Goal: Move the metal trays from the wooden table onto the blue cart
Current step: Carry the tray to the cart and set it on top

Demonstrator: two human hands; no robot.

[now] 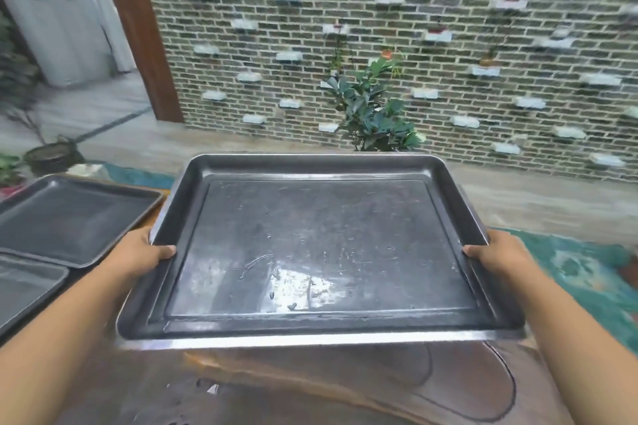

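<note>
A brick wall (448, 45) studded with small planters fills the view toward 12 o'clock, behind a dark wooden bench (310, 386) that runs under the person's arms at 6 o'clock. Held level above that bench, apart from its top, is a large metal tray (321, 245). It is empty and scratched, and its long axis appears to run from 9 o'clock to 3 o'clock across the body. Two more trays wait on the bench: one (69, 221) at 9 o'clock, just beside the carried tray's left edge, and another (24, 286) nearer the person at 8 o'clock. A leafy potted plant (373, 114) stands on the floor at 12 o'clock, past the tray's far rim.

The left grip (145, 252) clasps the middle of the tray's short side at 9 o'clock, thumb hooked over the rim. The right grip (500, 255) grasps the opposite short side at 3 o'clock in the same way. The load therefore hangs squarely between the two, with neither nearer than the other.

The blue cart is nowhere in view, so which way the tray must swing cannot be told. With its width spanning both arms, any turn will likely have to clear the neighbouring tray at 9 o'clock first.
</note>
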